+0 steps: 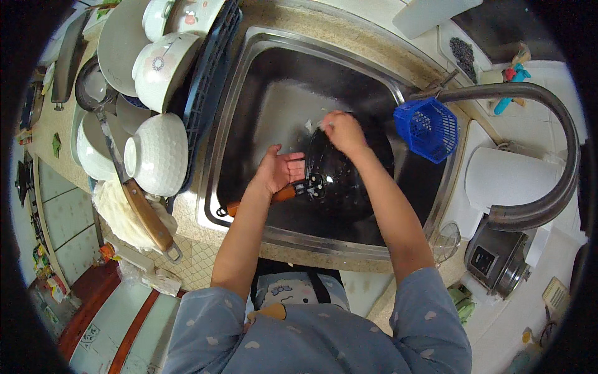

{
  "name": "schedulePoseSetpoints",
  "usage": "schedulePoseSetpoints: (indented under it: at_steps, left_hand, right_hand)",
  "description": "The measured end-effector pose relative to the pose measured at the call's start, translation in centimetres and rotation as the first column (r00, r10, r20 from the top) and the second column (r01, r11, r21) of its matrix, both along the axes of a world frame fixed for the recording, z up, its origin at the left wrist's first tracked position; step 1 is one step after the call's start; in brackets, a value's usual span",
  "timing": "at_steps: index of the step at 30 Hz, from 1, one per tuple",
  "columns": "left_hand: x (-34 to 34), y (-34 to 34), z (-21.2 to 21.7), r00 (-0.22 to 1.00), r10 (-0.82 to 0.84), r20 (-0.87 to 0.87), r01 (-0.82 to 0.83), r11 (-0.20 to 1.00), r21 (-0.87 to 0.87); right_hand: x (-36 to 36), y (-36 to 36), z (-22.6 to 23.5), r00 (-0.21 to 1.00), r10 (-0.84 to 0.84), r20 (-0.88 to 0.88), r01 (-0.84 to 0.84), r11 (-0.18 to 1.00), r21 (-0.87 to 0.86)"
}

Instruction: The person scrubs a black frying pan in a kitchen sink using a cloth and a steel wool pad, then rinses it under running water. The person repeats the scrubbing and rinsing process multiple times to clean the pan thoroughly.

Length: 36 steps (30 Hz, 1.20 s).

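Note:
A black frying pan (336, 181) with a brown wooden handle sits tilted in the steel sink (268, 100), its dark surface wet and dotted with drops. My left hand (280, 171) is open beside the pan's left side, palm up and fingers stretched; the handle passes behind my wrist. At the pan's far rim is my right hand (342, 129), its fingers curled closed. What those fingers hold, if anything, is hidden. A small pale scrap (309, 126) shows on the sink just left of the right hand.
Left of the sink, a blue dish rack (215, 81) holds stacked white bowls (159, 153). A wooden-handled utensil (146, 215) rests across a pale cloth (115, 206). A blue strainer basket (427, 129) hangs at the sink's right, under a thick curved grey hose (564, 134).

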State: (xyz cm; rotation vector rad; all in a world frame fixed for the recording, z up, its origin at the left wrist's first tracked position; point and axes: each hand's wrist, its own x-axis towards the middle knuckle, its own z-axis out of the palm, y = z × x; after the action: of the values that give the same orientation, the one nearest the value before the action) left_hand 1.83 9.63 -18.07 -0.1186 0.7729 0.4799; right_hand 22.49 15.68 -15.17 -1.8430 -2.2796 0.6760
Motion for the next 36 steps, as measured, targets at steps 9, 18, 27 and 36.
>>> schedulePoseSetpoints:
  at_steps: [9, 18, 27, 36]
  left_hand:
    - [0.5, -0.9, -2.4, 0.985, -0.129, -0.118, 0.157, 0.949, 0.274]
    - [0.4, 0.0, 0.4, 0.970, -0.110, -0.215, 0.167, 0.949, 0.267]
    - [-0.3, 0.4, 0.0, 0.967, -0.080, -0.241, 0.148, 0.948, 0.280]
    - [3.0, -0.2, 3.8, 0.742, 0.167, -0.649, 0.216, 0.857, 0.468]
  right_hand:
    - [-3.4, -3.7, 0.9, 0.938, 0.278, -0.205, -0.274, 0.960, 0.051]
    - [0.4, 0.8, -0.3, 0.981, -0.153, -0.121, 0.162, 0.984, 0.071]
    - [-3.6, -7.4, 4.1, 0.735, -0.336, -0.589, 0.375, 0.925, -0.060]
    - [-0.9, -11.7, 5.9, 0.730, -0.531, -0.430, 0.496, 0.845, -0.202]
